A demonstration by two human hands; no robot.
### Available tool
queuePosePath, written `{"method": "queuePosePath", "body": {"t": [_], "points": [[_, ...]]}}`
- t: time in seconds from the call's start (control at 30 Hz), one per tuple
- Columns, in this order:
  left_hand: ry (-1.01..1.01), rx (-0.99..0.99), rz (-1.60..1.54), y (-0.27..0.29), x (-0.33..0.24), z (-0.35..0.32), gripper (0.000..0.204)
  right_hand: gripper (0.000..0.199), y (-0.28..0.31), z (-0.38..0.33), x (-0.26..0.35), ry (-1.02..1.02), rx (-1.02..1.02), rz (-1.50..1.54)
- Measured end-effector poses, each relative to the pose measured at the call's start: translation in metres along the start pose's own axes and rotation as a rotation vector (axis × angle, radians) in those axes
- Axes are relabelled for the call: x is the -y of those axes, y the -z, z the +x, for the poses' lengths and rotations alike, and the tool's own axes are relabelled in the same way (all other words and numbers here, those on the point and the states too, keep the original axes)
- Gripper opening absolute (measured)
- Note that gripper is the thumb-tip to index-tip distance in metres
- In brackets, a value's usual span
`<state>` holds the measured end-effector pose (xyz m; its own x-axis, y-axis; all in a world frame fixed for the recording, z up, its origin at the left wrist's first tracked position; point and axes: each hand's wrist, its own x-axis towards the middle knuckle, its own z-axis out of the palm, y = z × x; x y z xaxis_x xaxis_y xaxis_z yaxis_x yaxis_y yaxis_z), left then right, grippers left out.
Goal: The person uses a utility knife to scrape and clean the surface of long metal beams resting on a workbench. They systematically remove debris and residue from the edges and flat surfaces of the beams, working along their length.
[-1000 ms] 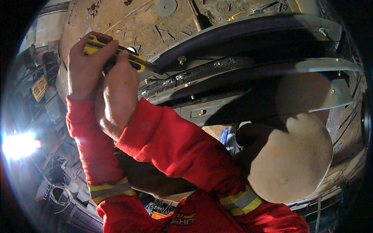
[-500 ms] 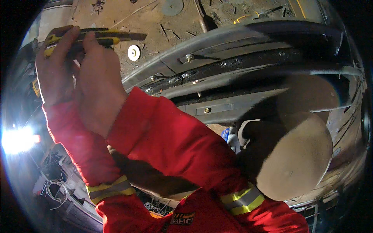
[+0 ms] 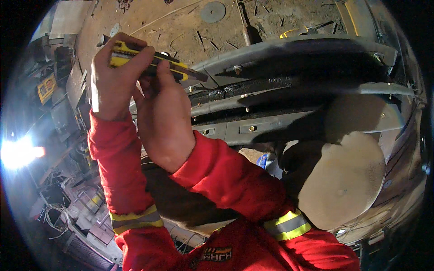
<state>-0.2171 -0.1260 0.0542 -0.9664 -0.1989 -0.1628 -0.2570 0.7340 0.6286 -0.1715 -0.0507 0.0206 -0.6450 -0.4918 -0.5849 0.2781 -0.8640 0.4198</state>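
A yellow-and-black utility knife (image 3: 181, 71) is held up between my two hands, with its dark, dull blade pointing right and slightly down. My left hand (image 3: 108, 88) is closed around its rear end, fingers over the yellow body. Close beside it, my right hand (image 3: 167, 110) grips the knife's middle with thumb and fingers; its palm hides part of the grip. The blade tip appears in front of a long curved black rubber-like strip (image 3: 289, 54), fitted with bolts. Whether the blade touches the strip I cannot tell.
More dark strips with bolts (image 3: 252, 128) run across the middle. Beyond lies a dirty brown surface with a grey disc (image 3: 213, 11), a rod (image 3: 245, 29) and a yellow-handled tool (image 3: 294, 33). My beige-clad knee (image 3: 346, 185) is at right. A bright lamp (image 3: 20, 153) shines at left.
Both hands have moved right with the knife, and its blade now points more downward, over the strip's left end. The white round piece is now mostly hidden behind the knife.
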Motion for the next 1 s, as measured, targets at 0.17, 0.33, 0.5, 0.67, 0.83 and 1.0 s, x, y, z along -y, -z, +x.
{"method": "queuePosePath", "body": {"t": [0.17, 0.33, 0.5, 0.67, 0.83, 1.0], "points": [[0.022, 0.024, -0.049, -0.008, 0.010, 0.006, 0.019, 0.030, 0.009, 0.006, 0.004, 0.003, 0.054, 0.027], [-0.017, -0.008, -0.011, -0.009, 0.010, 0.010, 0.019, 0.031, 0.008, 0.011, 0.007, -0.021, 0.079, 0.000], [0.062, -0.012, 0.073, -0.009, -0.001, 0.016, 0.018, 0.032, -0.001, 0.016, 0.010, -0.042, 0.040, 0.049], [-0.085, -0.075, 0.138, 0.002, 0.010, 0.023, 0.024, 0.031, -0.012, 0.028, 0.001, -0.092, 0.000, 0.051], [-0.045, -0.160, 0.026, 0.022, -0.007, 0.042, 0.021, 0.026, -0.032, 0.050, -0.006, 0.023, 0.259, -0.121], [0.056, -0.137, -0.060, 0.020, 0.002, 0.024, 0.017, 0.028, -0.023, 0.025, -0.011, -0.052, 0.041, -0.014]]}}
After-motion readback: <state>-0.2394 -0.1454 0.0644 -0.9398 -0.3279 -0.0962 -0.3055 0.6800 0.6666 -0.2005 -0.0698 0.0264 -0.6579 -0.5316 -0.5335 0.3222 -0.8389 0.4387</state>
